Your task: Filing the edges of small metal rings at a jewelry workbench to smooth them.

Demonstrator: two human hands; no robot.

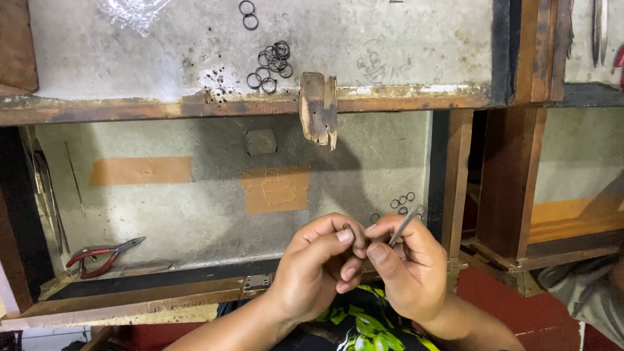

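The small dark ring (348, 228) sits pinched between the thumb and forefinger of your left hand (318, 263), held just above your lap and in front of the open drawer (195, 208). Keep that pinch firm but light, so the ring does not twist as you work on it; it is too small here to tell which way it faces. Your right hand (406, 270) is closed around a thin metal tool (403, 227), thumb and fingers pressed together on its shaft, the tip slanting up and away from the ring. I would judge that resting the two hands against each other, as they touch now, gives you the steadiest hold. Just beyond your right hand a few loose rings (404, 203) lie on the drawer floor, near enough to reach without shifting. Well off to the left of your left hand lie red-handled pliers (104, 255). Farther away, on the worktop (390, 52) above the drawer, is a heap of rings (272, 65) beside a worn wooden peg (318, 107).
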